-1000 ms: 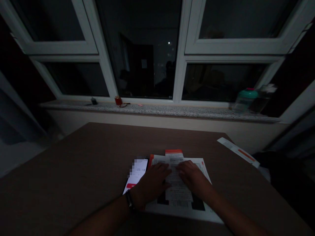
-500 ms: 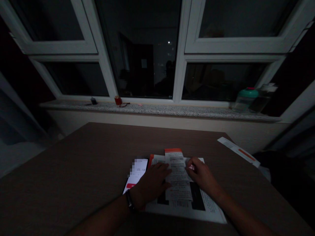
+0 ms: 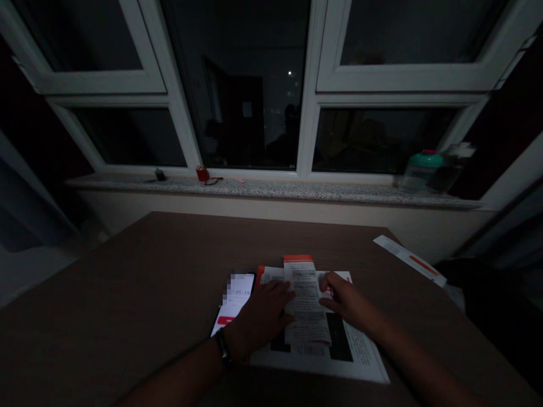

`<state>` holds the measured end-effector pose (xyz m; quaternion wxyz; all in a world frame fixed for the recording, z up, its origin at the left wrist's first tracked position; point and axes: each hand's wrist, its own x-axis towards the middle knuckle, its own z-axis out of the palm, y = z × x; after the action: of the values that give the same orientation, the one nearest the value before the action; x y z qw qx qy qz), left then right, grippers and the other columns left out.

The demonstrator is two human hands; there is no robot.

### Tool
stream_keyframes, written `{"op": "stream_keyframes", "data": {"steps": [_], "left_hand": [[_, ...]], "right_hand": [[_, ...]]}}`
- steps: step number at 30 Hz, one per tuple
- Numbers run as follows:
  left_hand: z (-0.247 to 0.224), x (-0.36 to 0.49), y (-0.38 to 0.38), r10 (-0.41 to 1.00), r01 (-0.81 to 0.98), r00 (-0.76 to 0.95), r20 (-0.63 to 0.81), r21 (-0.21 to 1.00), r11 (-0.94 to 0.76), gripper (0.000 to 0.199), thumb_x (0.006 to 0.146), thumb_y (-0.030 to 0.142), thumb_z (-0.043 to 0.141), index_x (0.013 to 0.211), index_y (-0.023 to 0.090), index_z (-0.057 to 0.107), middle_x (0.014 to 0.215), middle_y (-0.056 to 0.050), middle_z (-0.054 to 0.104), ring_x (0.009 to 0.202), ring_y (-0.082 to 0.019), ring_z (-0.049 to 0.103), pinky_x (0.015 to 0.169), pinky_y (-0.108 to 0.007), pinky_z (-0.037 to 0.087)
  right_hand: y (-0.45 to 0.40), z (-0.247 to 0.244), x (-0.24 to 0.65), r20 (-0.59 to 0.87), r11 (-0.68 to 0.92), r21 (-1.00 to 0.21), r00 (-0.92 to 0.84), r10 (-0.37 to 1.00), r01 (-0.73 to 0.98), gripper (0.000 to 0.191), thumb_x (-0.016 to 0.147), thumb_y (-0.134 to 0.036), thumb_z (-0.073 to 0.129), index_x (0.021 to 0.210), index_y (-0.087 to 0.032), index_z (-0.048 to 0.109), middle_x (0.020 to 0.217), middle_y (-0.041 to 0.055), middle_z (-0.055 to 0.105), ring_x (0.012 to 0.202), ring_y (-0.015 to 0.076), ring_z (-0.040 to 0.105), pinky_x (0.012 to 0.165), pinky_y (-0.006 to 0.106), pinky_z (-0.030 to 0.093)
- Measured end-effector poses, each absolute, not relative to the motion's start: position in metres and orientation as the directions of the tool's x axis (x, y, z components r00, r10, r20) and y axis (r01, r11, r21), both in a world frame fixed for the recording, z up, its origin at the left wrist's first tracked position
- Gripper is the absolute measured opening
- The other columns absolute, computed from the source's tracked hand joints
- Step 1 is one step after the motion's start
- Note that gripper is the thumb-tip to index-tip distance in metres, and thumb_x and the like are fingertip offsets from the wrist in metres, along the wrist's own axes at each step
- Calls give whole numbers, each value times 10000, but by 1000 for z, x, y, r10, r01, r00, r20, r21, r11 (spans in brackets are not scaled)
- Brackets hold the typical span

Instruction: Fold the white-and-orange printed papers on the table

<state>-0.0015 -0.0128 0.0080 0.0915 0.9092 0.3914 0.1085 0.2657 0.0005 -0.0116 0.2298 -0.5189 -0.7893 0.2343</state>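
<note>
A narrow folded strip of printed paper (image 3: 302, 294) with an orange top edge lies over a larger printed sheet (image 3: 314, 364). My left hand (image 3: 268, 308), a dark band on its wrist, rests flat with fingers spread across the sheet and the strip's left edge. At the strip's right edge is my right hand (image 3: 341, 297); its thumb and index finger are apart and the other fingers curl under. A small pinkish patch shows between them, too dim to identify. Left of the sheet lies a lit phone (image 3: 235, 299), partly covered by my left forearm.
The brown table (image 3: 127, 294) reaches a wall below a granite windowsill (image 3: 263, 189). Another paper strip (image 3: 409, 260) lies at the table's right edge. On the sill stand a teal-lidded bottle (image 3: 422, 169), a clear bottle, a small red container (image 3: 202, 174) and a small dark bottle (image 3: 160, 174).
My right thumb has moved away from the index finger, opening what was a closed hand. My left hand and the papers keep their places, and the view has shifted slightly.
</note>
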Motion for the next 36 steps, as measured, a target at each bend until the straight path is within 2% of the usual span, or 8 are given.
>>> {"op": "stream_keyframes", "data": {"steps": [6,13,18,26,32,36], "left_hand": [[8,-2,-14,727,685,672,140,255,-682,469,888,257,668,1336,215,534,1446,-85,489,1319,-289,434,1101,-475,345],[8,-3,-13,724,684,677,131,254,-684,470,895,274,659,1344,221,528,1449,-82,489,1324,-288,432,1094,-483,351],[9,-2,-14,731,691,670,127,251,-678,474,887,278,668,1338,226,533,1455,-84,484,1318,-296,442,1092,-487,355],[7,-2,-16,731,687,667,142,260,-678,456,902,268,646,1340,215,531,1457,-85,482,1325,-285,432,1097,-479,349],[5,-1,-15,767,733,621,161,226,-641,373,922,348,623,1257,189,574,1391,-112,531,1279,-305,471,1066,-482,375],[3,-1,-14,790,767,592,159,188,-613,416,888,367,667,1238,167,568,1341,-129,558,1259,-326,478,1063,-493,373]], "right_hand": [[-3,-10,270,88,377,-619,-415,905,689,269,779,-219,688,939,-247,474,946,-7,602,837,179,571,713,273,422],[4,-18,263,174,341,-632,-301,938,696,99,855,-225,584,847,-230,485,865,-5,598,748,166,569,691,282,423],[7,-19,262,173,336,-609,-293,940,718,101,849,-231,594,841,-227,493,873,-1,613,765,169,576,709,288,425],[-3,-8,270,90,399,-611,-440,893,684,250,802,-196,663,964,-253,481,891,-19,602,764,168,569,669,266,417],[-6,-14,256,105,343,-627,-361,927,700,239,802,-192,657,928,-252,464,902,-18,613,782,172,593,679,268,433],[-4,-19,245,116,340,-627,-348,930,701,188,836,-227,623,921,-257,458,896,-23,618,740,168,594,664,270,429]]}}
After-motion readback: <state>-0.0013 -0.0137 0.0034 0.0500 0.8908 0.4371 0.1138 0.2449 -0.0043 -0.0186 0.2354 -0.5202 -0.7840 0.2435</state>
